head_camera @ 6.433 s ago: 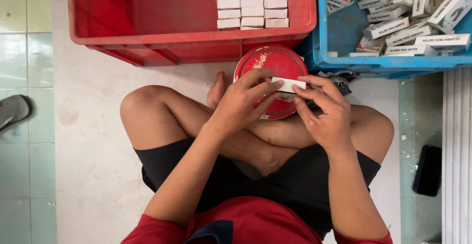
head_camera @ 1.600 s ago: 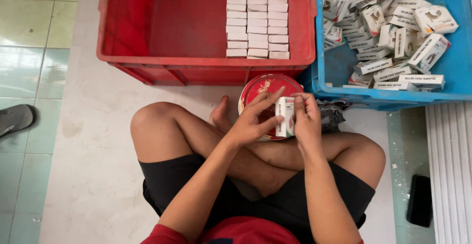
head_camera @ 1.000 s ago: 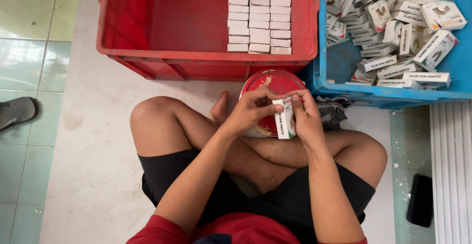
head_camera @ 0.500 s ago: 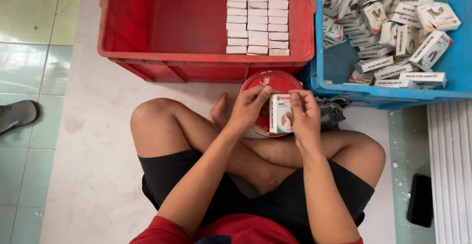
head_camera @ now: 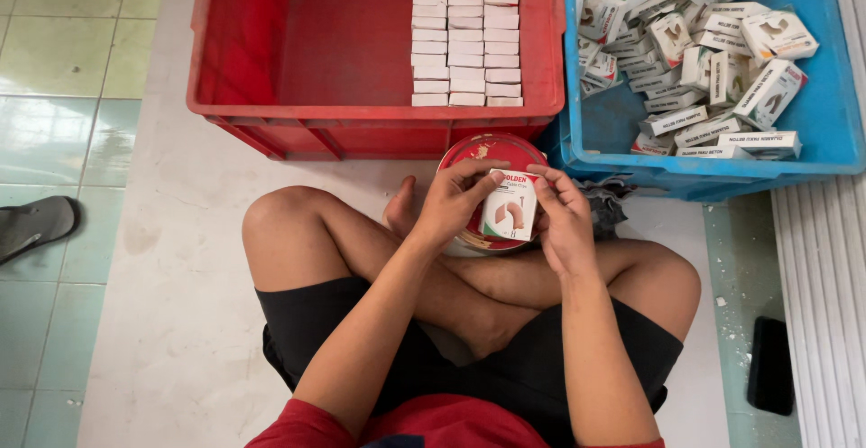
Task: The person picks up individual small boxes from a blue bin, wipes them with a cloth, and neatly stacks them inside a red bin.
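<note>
Since half second ago, box [head_camera: 511,206] turned upright, printed face toward you. Your left hand [head_camera: 456,203] pinches box's left edge; right hand [head_camera: 561,218] grips right edge, fingertips on top corner. Box sits over red tin [head_camera: 478,152], just below red crate [head_camera: 361,119]. Blue crate [head_camera: 622,114] at right.

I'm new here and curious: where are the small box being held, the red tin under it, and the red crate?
small box [head_camera: 510,216], head view, on its printed front face.
red tin [head_camera: 492,148], head view, on its top rim.
red crate [head_camera: 374,116], head view, on its near wall.
</note>
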